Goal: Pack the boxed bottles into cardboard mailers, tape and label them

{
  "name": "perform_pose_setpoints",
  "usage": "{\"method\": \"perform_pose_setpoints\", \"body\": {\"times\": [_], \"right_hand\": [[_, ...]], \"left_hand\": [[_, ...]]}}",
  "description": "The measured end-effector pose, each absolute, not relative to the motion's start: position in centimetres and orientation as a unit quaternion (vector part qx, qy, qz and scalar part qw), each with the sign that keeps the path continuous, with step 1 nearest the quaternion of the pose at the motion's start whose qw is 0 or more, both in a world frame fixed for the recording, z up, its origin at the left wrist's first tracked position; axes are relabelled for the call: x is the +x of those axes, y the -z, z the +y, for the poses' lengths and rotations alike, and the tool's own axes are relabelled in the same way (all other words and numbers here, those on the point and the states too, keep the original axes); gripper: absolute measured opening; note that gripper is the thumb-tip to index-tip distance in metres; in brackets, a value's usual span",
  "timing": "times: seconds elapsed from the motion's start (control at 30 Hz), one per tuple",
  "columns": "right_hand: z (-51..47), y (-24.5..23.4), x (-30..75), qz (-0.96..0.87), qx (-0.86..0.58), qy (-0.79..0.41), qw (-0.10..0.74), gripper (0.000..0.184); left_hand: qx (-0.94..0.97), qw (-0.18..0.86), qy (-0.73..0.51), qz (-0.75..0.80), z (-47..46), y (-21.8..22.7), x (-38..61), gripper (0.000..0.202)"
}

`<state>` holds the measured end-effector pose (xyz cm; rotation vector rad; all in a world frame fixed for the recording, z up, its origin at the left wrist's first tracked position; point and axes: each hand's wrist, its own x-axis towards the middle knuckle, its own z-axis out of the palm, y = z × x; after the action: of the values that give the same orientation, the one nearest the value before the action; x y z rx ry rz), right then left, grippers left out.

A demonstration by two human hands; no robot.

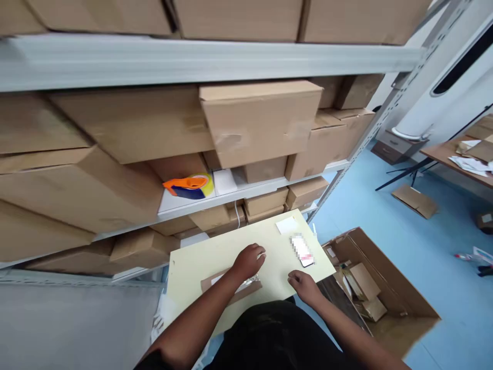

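Head view: the left hand [249, 261] lies knuckles-up on the pale table [200, 262], its wrist over a flat brown carton [215, 281] (I cannot tell whether its curled fingers pinch anything). The right hand [304, 285], loosely curled and empty, rests at the table's near edge. Pinning the carton flat with both hands seems wisest.

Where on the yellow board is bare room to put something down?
Bare: the left of the board, between its edge and the left hand, beyond the brown cardboard piece. Crowded: the right corner, with white card, blurred packet and right hand.
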<state>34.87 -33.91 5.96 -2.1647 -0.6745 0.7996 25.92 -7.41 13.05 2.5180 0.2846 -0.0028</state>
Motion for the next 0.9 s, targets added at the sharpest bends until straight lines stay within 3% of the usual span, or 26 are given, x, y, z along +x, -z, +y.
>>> {"method": "perform_pose_setpoints", "body": {"times": [0.13,0.37,0.57,0.9], "right_hand": [[-36.9,-5.9,39.2,-0.258,-0.830,-0.336,0.363,0.028],[-40.2,-7.6,44.6,-0.238,-0.820,-0.358,0.377,0.031],[-42.1,-8.4,46.9,-0.197,-0.812,-0.388,0.388,0.035],[-41.2,-6.2,48.1,-0.200,-0.809,-0.397,0.384,0.035]], "left_hand": [[0.960,0.238,0.092,0.114,-10.8,-9.9,36.7,0.023],[0.962,0.196,0.134,0.131,-12.6,-3.5,48.7,0.024],[0.959,0.170,0.167,0.153,-11.6,0.1,52.1,0.023],[0.960,0.173,0.184,0.121,-10.3,0.8,52.2,0.022]]}}
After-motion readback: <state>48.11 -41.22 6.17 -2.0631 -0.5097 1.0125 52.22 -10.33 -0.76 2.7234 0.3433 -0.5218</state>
